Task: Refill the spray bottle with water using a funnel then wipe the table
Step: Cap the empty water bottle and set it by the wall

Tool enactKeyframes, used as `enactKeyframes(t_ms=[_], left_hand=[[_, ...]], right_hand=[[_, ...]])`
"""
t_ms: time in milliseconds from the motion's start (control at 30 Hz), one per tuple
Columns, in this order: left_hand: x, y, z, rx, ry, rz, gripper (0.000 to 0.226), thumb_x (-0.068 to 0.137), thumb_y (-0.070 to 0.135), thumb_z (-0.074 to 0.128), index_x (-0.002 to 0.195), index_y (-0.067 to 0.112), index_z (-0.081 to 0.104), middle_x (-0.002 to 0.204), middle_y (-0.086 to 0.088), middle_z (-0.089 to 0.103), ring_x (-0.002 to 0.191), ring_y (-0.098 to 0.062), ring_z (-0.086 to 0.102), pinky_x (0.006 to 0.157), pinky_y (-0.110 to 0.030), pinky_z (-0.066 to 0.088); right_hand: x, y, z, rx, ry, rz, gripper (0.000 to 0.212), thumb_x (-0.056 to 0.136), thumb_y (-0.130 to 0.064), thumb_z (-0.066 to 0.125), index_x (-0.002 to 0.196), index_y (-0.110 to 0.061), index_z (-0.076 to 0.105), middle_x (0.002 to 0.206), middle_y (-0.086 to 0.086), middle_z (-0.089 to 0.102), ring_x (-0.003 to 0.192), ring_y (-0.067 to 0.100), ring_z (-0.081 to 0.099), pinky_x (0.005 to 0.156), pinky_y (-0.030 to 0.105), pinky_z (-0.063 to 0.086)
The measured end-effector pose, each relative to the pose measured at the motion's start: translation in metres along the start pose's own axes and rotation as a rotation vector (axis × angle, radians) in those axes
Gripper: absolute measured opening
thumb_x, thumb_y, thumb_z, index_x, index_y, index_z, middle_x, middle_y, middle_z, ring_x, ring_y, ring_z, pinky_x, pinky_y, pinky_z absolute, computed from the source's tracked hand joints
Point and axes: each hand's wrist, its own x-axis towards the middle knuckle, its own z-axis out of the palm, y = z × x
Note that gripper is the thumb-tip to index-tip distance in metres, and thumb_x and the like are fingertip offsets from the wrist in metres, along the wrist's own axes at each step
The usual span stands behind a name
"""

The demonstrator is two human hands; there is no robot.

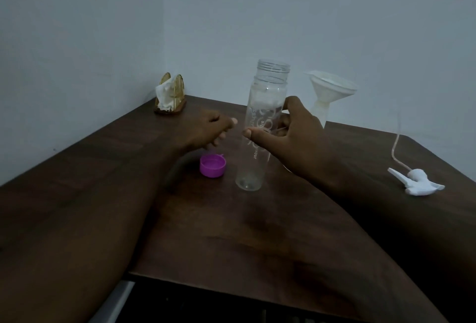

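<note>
Both our forearms fill the bottom of the shot, reaching out over the dark wooden table (231,240). Biggest thing on it is the clear bottle (260,126), standing upright in the middle, long axis vertical, mouth pointing straight up with no cap. Our right hand (291,129) is wrapped around its middle, thumb in front, fingers behind. It looks pretty much empty, so that's likely the water bottle already poured out, though we can't swear to it. Our left hand (213,129) hangs just left of the bottle, fingers loosely curled, holding nothing, right above the purple cap (213,166), which lies open side up on the table.

Behind our right hand stands the white funnel (331,90), wide end up, seated in what should be the spray bottle, mostly hidden. The sprayer head (417,181) lies well off to the right with its tube trailing back. A napkin holder (170,95) sits in the far corner.

So by our reckoning, still left: funnel out, sprayer back on, then the wiping.
</note>
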Motion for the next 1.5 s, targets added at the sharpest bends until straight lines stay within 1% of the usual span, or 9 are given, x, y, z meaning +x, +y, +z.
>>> enactKeyframes(t_ms=[100, 333, 467, 533, 633, 767, 967, 1133, 1500], left_hand=[[-0.012, 0.011, -0.010, 0.085, -0.345, -0.190, 0.048, 0.073, 0.054, 0.071, 0.105, 0.021, 0.061, 0.097, -0.004, 0.063, 0.084, -0.015, 0.058, 0.068, -0.029, 0.046], [-0.025, 0.022, -0.027, 0.273, -0.600, -0.310, 0.086, 0.055, 0.037, 0.088, 0.128, 0.025, 0.045, 0.121, 0.000, 0.050, 0.103, -0.015, 0.051, 0.078, -0.033, 0.046], [-0.023, 0.025, -0.022, 0.407, -0.610, -0.334, 0.071, 0.067, 0.034, 0.083, 0.126, 0.026, 0.044, 0.118, 0.001, 0.047, 0.106, -0.018, 0.050, 0.084, -0.035, 0.050], [-0.021, 0.022, -0.020, 0.416, -0.552, -0.319, 0.057, 0.075, 0.031, 0.079, 0.122, 0.022, 0.047, 0.112, -0.001, 0.050, 0.098, -0.017, 0.052, 0.074, -0.030, 0.050], [-0.017, 0.013, -0.018, 0.349, -0.362, -0.253, 0.044, 0.080, 0.033, 0.076, 0.115, 0.019, 0.053, 0.109, -0.005, 0.057, 0.094, -0.018, 0.057, 0.070, -0.029, 0.051], [-0.013, 0.009, -0.009, 0.094, 0.216, 0.060, 0.044, 0.076, 0.030, 0.080, 0.108, 0.015, 0.054, 0.099, -0.001, 0.061, 0.086, -0.015, 0.059, 0.070, -0.024, 0.050], [-0.029, 0.054, 0.004, -0.265, 0.914, 0.560, 0.052, 0.079, 0.029, 0.077, 0.116, 0.013, 0.044, 0.105, 0.007, 0.056, 0.092, -0.001, 0.060, 0.077, -0.019, 0.051], [-0.043, 0.080, 0.014, -0.215, 0.956, 0.771, 0.058, 0.080, 0.025, 0.077, 0.118, 0.001, 0.041, 0.115, -0.010, 0.050, 0.102, -0.027, 0.059, 0.082, -0.037, 0.053], [-0.051, 0.096, 0.025, -0.202, 0.887, 0.910, 0.066, 0.076, 0.021, 0.079, 0.117, -0.013, 0.040, 0.119, -0.013, 0.050, 0.108, -0.019, 0.057, 0.088, -0.029, 0.050]], right_hand=[[-0.002, 0.001, 0.000, -0.012, 0.003, 0.004, 0.056, 0.075, -0.054, 0.078, 0.113, -0.025, 0.049, 0.093, -0.012, 0.068, 0.077, -0.005, 0.065, 0.057, 0.003, 0.043], [-0.009, 0.003, 0.001, -0.052, -0.014, 0.053, 0.067, 0.073, -0.066, 0.073, 0.122, -0.026, 0.049, 0.085, -0.022, 0.059, 0.071, -0.015, 0.059, 0.054, -0.003, 0.036], [-0.012, 0.010, -0.004, -0.133, 0.004, 0.087, 0.078, 0.070, -0.079, 0.062, 0.126, -0.026, 0.048, 0.090, -0.015, 0.064, 0.083, -0.001, 0.063, 0.073, 0.023, 0.053], [-0.015, 0.012, -0.008, -0.129, 0.049, 0.100, 0.073, 0.068, -0.082, 0.060, 0.117, -0.029, 0.048, 0.085, -0.012, 0.065, 0.082, 0.003, 0.064, 0.077, 0.037, 0.054], [-0.019, 0.014, -0.016, -0.151, 0.120, 0.062, 0.057, 0.072, -0.076, 0.062, 0.104, -0.030, 0.050, 0.077, -0.009, 0.064, 0.073, 0.002, 0.061, 0.067, 0.031, 0.052], [-0.021, 0.004, -0.027, -0.098, 0.198, 0.002, 0.036, 0.081, -0.057, 0.070, 0.094, -0.026, 0.059, 0.071, -0.009, 0.065, 0.065, 0.000, 0.061, 0.058, 0.024, 0.047], [-0.010, -0.039, -0.039, 0.149, 0.215, -0.094, 0.017, 0.089, -0.035, 0.070, 0.084, -0.021, 0.062, 0.074, -0.002, 0.068, 0.064, 0.020, 0.068, 0.061, 0.041, 0.058], [0.002, -0.070, -0.040, 0.234, 0.165, -0.134, 0.029, 0.091, -0.045, 0.065, 0.098, -0.016, 0.063, 0.078, 0.000, 0.073, 0.067, 0.016, 0.071, 0.064, 0.045, 0.060], [0.004, -0.085, -0.037, 0.189, 0.126, -0.167, 0.035, 0.089, -0.042, 0.069, 0.116, -0.021, 0.065, 0.080, -0.003, 0.072, 0.066, 0.012, 0.071, 0.062, 0.036, 0.059]])
